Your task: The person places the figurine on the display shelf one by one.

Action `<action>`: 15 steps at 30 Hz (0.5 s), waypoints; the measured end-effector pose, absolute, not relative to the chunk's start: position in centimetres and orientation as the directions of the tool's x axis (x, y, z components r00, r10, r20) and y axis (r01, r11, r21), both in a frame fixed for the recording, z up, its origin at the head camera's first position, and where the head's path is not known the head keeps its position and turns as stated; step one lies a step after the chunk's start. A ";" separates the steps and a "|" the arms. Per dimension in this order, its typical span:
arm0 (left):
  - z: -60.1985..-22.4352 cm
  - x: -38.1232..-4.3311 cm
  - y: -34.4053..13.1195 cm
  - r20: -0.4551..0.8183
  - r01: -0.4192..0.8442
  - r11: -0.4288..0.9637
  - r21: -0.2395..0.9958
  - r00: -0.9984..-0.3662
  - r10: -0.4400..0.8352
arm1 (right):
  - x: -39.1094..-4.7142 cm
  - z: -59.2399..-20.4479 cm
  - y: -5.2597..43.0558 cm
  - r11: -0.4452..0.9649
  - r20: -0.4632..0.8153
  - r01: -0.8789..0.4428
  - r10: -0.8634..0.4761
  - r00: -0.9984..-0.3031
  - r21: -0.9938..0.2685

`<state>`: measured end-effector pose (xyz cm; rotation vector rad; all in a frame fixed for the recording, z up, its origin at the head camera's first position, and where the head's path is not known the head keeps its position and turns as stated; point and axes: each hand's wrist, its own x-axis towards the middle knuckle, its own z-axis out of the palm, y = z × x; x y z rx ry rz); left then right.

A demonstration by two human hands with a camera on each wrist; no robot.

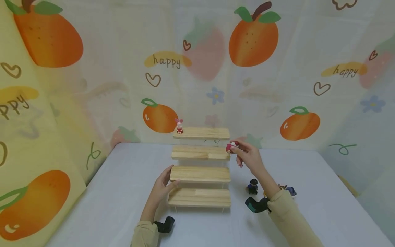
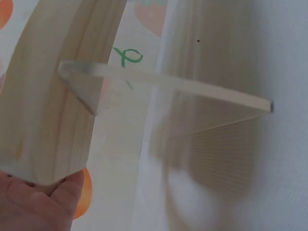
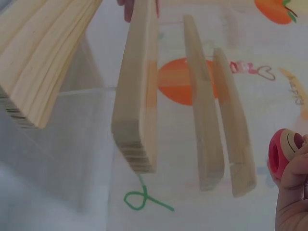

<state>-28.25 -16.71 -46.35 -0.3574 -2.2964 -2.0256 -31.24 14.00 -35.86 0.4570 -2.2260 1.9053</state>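
A wooden tiered shelf [image 1: 200, 174] with several light boards on clear supports stands in mid-table in the head view. My left hand [image 1: 164, 181] holds the left end of its second board from the bottom, thumb in front. In the left wrist view that hand's fingers [image 2: 67, 192] curl at the board's end. Beside the right end of the upper boards, my right hand [image 1: 249, 157] pinches a small red-and-white figurine [image 1: 231, 146]. The same figurine [image 3: 281, 151] shows at the right edge of the right wrist view. On the top board's left end sits a pink rabbit-eared figurine [image 1: 179, 127].
A dark-capped figurine [image 1: 252, 187] stands on the white table to the right of the shelf. Behind my right forearm, more small figurines [image 1: 290, 190] are partly hidden. A fruit-printed cloth [image 1: 197, 85] hangs close behind the shelf.
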 end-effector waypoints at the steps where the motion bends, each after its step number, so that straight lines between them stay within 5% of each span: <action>1: -46.3 -28.2 -16.7 0.198 0.214 0.114 0.970 -0.970 0.140 | -31.3 -35.7 13.8 0.137 0.326 -0.342 -0.125 -0.937 -0.930; 15: -45.1 -27.8 -16.6 0.160 0.175 0.104 0.979 -0.977 0.141 | -33.5 -34.3 11.9 0.171 0.381 -0.414 -0.196 -0.904 -0.894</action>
